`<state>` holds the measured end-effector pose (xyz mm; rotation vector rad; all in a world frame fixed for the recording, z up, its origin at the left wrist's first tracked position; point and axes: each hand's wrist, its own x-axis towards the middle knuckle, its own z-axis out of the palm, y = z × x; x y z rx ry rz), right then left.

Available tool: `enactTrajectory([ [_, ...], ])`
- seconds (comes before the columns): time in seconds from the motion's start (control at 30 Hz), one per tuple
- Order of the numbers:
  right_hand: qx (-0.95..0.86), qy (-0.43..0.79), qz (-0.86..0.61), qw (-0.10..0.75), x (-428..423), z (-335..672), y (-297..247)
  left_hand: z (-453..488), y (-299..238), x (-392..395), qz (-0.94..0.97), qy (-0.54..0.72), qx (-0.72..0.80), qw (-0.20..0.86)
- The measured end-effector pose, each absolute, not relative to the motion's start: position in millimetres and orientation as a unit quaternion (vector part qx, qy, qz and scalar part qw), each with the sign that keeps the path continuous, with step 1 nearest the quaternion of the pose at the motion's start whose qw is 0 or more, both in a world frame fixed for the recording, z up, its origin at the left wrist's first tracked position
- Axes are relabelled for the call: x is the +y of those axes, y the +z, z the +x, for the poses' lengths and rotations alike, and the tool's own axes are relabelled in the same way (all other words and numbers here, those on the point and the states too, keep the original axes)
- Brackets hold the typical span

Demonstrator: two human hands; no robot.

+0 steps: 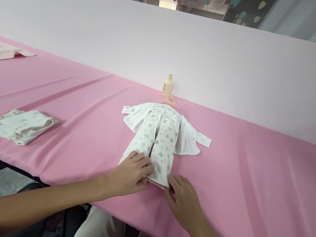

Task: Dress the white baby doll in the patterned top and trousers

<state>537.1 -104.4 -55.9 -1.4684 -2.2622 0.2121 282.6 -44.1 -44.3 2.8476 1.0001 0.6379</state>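
A pair of white baby trousers (163, 143) with a small green-grey print lies flat, legs toward me. Beneath it a white baby top (189, 139) is spread with both sleeves out to the sides. My left hand (132, 174) is closed at the inner hem of the right-hand leg and covers the end of the other leg. At the outer corner of that same hem, my right hand (183, 199) pinches the cloth between thumb and fingers. Just above the neckline shows a pinkish, doll-like head (170, 101), mostly hard to make out.
A cream pump bottle (167, 85) stands against the white wall (168, 48) behind the clothes. Folded printed cloth (22, 126) lies at left on the pink table cover (86, 123). Farther left is a pale pink cloth (4, 52) with items on it.
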Motion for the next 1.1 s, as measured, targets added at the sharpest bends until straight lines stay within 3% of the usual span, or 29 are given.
enactTrajectory([
  [0.27, -0.860, 0.079, -0.470, 0.181, -116, 546, -47, 271, -39, -63, 0.928, 0.188, 0.319, 0.034],
  [0.4, -0.831, 0.136, -0.493, 0.219, -97, 561, -30, 252, -24, -45, 0.915, 0.215, 0.333, 0.083],
  [0.6, -0.710, 0.198, -0.575, 0.356, 36, 583, -1, 244, 3, 95, 0.836, 0.326, 0.424, 0.124],
  [0.67, -0.680, 0.206, -0.586, 0.391, 93, 585, 5, 251, 9, 149, 0.819, 0.331, 0.432, 0.181],
  [0.8, -0.712, 0.287, -0.555, 0.321, 172, 593, 13, 267, 17, 217, 0.799, 0.270, 0.437, 0.314],
  [0.97, -0.768, 0.380, -0.485, 0.175, 203, 609, 19, 267, 29, 246, 0.834, 0.127, 0.429, 0.321],
  [1.1, -0.758, 0.387, -0.488, 0.195, 211, 615, 13, 261, 34, 262, 0.833, 0.083, 0.425, 0.345],
])
